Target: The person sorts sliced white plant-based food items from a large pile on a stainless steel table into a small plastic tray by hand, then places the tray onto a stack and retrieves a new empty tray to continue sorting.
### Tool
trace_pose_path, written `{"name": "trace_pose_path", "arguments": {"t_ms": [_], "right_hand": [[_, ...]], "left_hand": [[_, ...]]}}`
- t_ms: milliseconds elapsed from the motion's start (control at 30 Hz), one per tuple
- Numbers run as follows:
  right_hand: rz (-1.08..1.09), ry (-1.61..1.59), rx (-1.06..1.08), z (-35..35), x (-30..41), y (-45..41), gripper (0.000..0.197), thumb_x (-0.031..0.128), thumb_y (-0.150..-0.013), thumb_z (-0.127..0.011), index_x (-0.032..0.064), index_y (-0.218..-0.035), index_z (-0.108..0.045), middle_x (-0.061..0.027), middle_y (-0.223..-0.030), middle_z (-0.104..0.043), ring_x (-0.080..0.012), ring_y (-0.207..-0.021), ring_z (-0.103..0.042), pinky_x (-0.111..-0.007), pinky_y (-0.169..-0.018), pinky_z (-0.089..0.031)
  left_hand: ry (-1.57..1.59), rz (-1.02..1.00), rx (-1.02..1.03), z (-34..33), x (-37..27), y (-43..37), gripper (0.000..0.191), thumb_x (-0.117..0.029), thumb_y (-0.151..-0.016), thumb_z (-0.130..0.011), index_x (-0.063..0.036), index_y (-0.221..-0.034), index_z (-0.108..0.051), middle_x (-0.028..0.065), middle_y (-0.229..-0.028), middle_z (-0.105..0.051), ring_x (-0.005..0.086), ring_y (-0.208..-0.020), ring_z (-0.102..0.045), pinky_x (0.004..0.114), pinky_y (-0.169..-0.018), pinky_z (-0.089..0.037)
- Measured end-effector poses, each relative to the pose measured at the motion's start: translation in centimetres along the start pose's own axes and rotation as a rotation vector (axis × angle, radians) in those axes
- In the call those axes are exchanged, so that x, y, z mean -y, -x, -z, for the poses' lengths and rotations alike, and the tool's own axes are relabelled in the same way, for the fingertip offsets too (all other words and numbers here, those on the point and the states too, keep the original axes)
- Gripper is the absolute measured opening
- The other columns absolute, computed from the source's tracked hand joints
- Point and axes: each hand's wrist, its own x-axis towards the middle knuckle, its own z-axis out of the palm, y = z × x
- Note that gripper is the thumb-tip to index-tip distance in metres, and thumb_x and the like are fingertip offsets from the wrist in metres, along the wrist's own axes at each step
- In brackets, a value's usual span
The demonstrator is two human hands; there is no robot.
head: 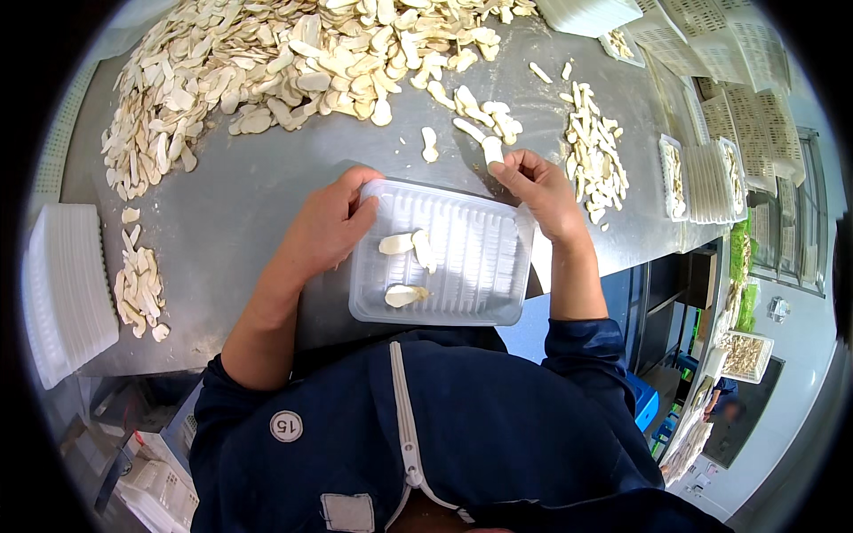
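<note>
My left hand (pixel 332 225) grips the upper left corner of a clear ribbed plastic tray (pixel 466 266), thumb over the rim. Three pale dried slices, perhaps mushroom, lie in the tray's left half; one slice (pixel 405 295) is near its lower edge. Above the tray's upper right corner, my right hand (pixel 543 193) pinches another pale slice (pixel 492 150) between thumb and fingers. A few loose slices (pixel 483 110) lie on the steel table just beyond that hand, and a single slice (pixel 430 144) rests to their left.
A large heap of slices (pixel 286 66) covers the far table (pixel 253 180). Smaller piles lie at right (pixel 593 153) and left (pixel 138 286). Stacked trays (pixel 70 286) stand at the left edge; filled trays (pixel 673 176) sit at right. A person (pixel 723 400) is in the right background.
</note>
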Motion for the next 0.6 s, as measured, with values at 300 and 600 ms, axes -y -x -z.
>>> {"name": "trace_pose_path", "arguments": {"t_ms": [300,600], "right_hand": [[0.294,0.71,-0.265,0.5,0.2,0.9,0.021,0.021,-0.093,-0.081,0.0072,-0.108,-0.077,-0.0101,-0.095,-0.073,-0.0232,-0.08,-0.072,-0.035,-0.073,-0.057],[0.277,0.783,-0.212,-0.8,0.2,0.2,0.023,0.021,-0.092,-0.082,0.0064,-0.108,-0.074,-0.0077,-0.093,-0.075,-0.0201,-0.078,-0.073,-0.032,-0.073,-0.057]], "left_hand": [[0.007,-0.082,-0.027,-0.3,1.7,-0.3,0.028,-0.015,-0.107,-0.057,-0.0053,-0.133,-0.06,0.002,-0.077,-0.064,0.0067,-0.048,-0.049,0.027,-0.042,-0.038],[0.026,0.001,-0.021,-0.1,0.2,0.0,0.027,-0.016,-0.103,-0.06,-0.003,-0.127,-0.062,0.0036,-0.069,-0.057,0.0119,-0.051,-0.052,0.033,-0.048,-0.042]]}}
